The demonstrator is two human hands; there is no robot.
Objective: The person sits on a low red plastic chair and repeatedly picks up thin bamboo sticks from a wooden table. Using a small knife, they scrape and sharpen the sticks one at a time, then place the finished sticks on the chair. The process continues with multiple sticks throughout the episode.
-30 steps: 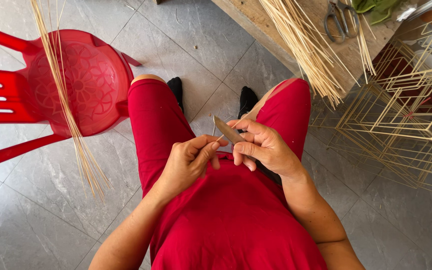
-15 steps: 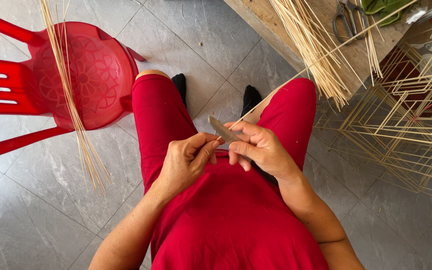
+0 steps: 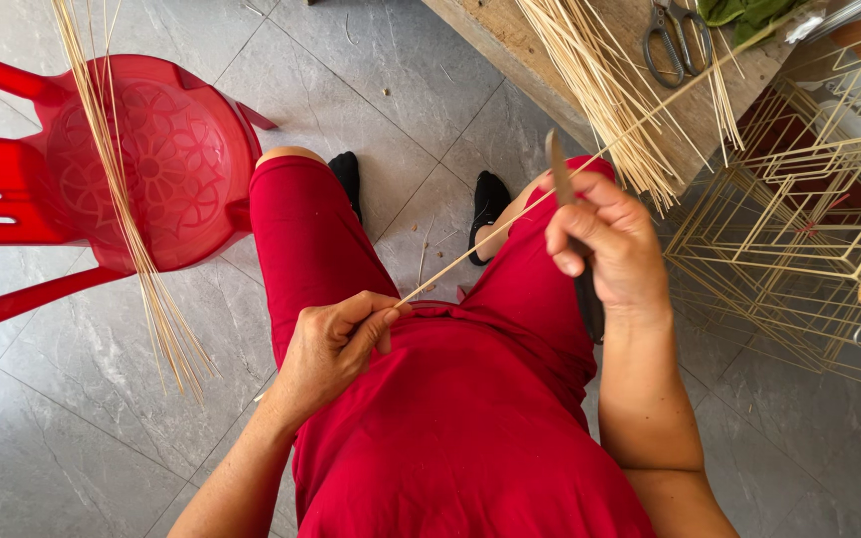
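— What is the person wearing?
— A plain red dress [image 3: 470,438] in one solid colour, covering the lap and both thighs, with the hem ending about the knees.
— Any sleeves?
— None show; both forearms are bare down to the left hand [image 3: 336,344] and right hand [image 3: 605,244].
— And the feet?
— Black socks [image 3: 490,194], one on each foot

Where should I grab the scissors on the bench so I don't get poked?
Take the scissors by their two loop handles, at the end nearer the bench edge. The blades point away, toward the far side. Come down from above: they lie flat on the wood, with bare wood on their right and the sticks lying close on their left.
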